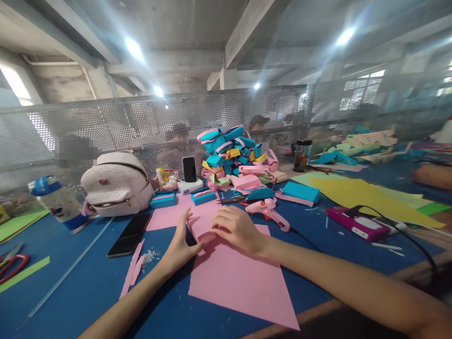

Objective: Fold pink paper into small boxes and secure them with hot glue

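Observation:
A pink folded paper piece [200, 225], box-like in shape, lies between my hands. My left hand [181, 242] is at its left side, fingers stretched upward and thumb spread along the near edge. Over the right part curls my right hand [237, 229], its fingertips pressed on the paper and partly hidden. Beneath and nearer to me spreads a flat pink sheet [243, 287]. A pink glue gun [269, 212] lies just right of my right hand, and scissors [233, 201] lie behind it.
A heap of blue, pink and yellow paper boxes [235, 157] stands at the back. Left are a phone [130, 235], a white backpack [118, 186] and a bottle [60, 202]. Right are yellow sheets [363, 197] and a purple power bank [358, 223] with a cable. People sit beyond the mesh.

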A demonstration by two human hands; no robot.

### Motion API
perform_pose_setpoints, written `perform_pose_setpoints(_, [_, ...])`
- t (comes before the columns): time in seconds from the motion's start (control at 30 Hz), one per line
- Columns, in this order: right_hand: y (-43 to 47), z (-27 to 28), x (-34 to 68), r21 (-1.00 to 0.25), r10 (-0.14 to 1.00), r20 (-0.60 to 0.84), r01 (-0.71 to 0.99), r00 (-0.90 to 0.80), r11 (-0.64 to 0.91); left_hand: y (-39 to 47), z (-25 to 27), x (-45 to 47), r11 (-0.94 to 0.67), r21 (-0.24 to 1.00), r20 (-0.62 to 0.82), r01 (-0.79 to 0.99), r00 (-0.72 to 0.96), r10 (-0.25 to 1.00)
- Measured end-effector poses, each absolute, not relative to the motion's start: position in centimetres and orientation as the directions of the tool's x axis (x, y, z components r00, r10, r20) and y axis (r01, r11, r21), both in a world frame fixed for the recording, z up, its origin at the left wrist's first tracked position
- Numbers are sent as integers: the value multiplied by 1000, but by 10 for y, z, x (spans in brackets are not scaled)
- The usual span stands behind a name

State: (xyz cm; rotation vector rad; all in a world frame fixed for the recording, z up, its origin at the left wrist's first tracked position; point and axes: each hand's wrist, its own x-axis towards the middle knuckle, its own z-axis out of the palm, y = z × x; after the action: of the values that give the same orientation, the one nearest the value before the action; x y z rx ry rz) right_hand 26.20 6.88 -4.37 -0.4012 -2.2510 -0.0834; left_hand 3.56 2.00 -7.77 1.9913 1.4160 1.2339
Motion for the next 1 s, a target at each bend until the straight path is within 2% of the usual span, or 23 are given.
perform_pose_setpoints(0.67, [67, -46, 262, -110, 307, 726, 337, -616, 935, 19, -72, 37, -381, 652, 418, 656, 108, 902])
perform_pose_setpoints(0.9, [68, -45, 263, -97, 281, 738, 316, -613, 944, 16, -71, 37, -461, 578, 396, 673, 263, 880])
perform_pose_setpoints(1.0, [70, -44, 264, -136, 322, 758, 345, -568, 929, 14, -69, 39, -401, 588, 356, 703, 220, 908])
